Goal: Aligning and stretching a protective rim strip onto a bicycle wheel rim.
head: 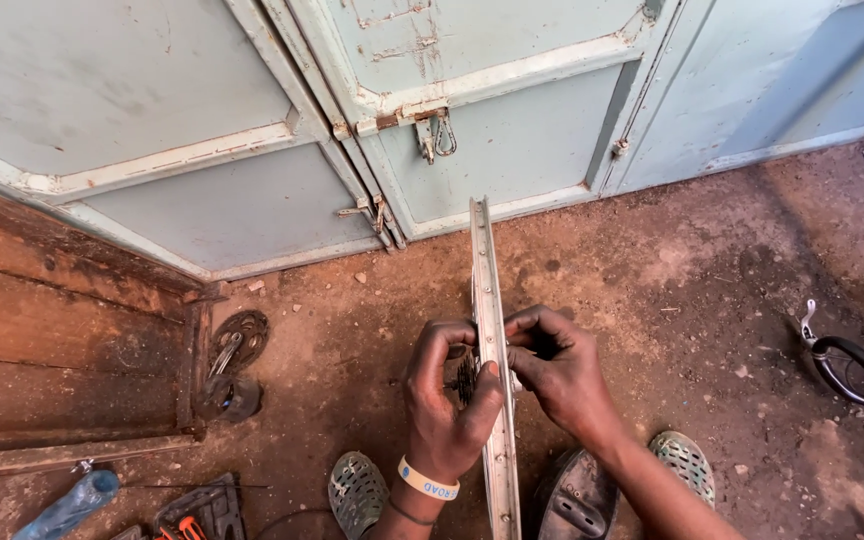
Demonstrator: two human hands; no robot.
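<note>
A bare silver bicycle wheel rim (482,270) stands upright, edge-on to me, running from between my feet toward the metal doors. My left hand (444,395) wraps around its left side, thumb over the rim, fingers at a dark toothed sprocket (465,378) at the hub. My right hand (560,370) grips the opposite side of the rim, fingers curled in at the hub. A white wristband sits on my left wrist. The spokes and hub are mostly hidden by my hands.
Pale blue metal doors (492,130) with a latch stand ahead. Packed dirt ground lies all around. A chainring and sprocket parts (232,345) lie left by a wooden bench (62,350). A plastic bottle (72,505) and tools sit bottom left. A black bicycle part (852,365) lies right.
</note>
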